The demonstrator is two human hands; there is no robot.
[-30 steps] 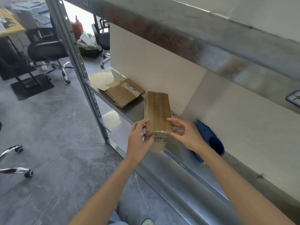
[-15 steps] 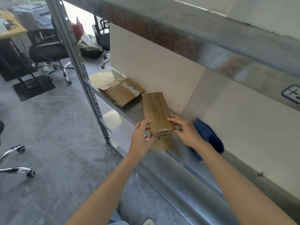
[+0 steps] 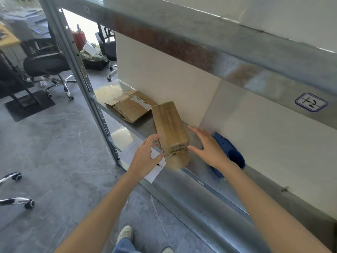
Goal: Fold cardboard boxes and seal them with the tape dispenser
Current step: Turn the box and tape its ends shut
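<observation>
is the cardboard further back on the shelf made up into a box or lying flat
Flat. The cardboard lies collapsed on the shelf, flaps spread out, beside the made-up box.

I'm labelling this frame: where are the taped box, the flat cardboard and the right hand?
taped box (image 3: 168, 125): head view, its top face.
flat cardboard (image 3: 130, 108): head view, middle of its upper panel.
right hand (image 3: 209, 149): head view, back of the hand.

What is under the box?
The box lies on the grey shelf, near end sticking past the edge. Whatever is right beneath it is covered.
</observation>
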